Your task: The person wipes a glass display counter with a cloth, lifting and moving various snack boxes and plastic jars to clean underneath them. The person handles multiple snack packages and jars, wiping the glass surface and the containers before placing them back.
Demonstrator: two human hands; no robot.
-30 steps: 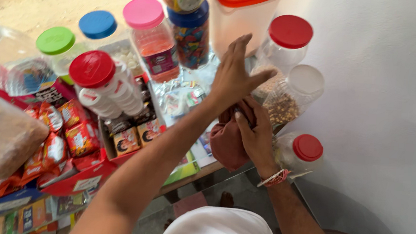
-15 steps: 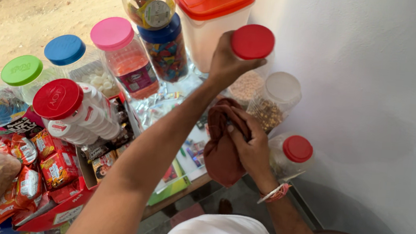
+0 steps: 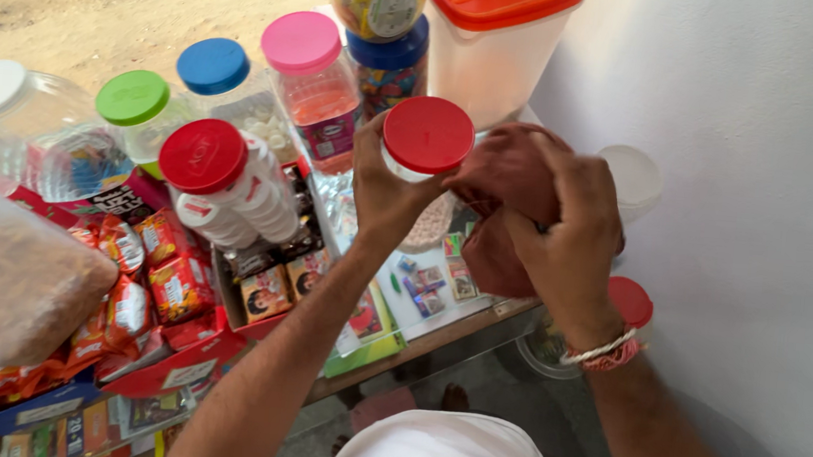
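While left hand point(image 3: 382, 189) grips red-lidded jar point(image 3: 426, 140) | right hand point(image 3: 568, 228) clutches maroon cloth point(image 3: 506, 183) | wall point(image 3: 724, 188) close right

The one camera sits on my head, looking steeply down and forward, close over my arms and the crowded desk point(image 3: 436, 334) below me.

A clear jar point(image 3: 422, 161) with a round red lid (shut tight on top) is held up off the counter, standing nearly straight. A dark red-brown cloth point(image 3: 508, 184), all bunched and crumpled, presses against the jar's right side.
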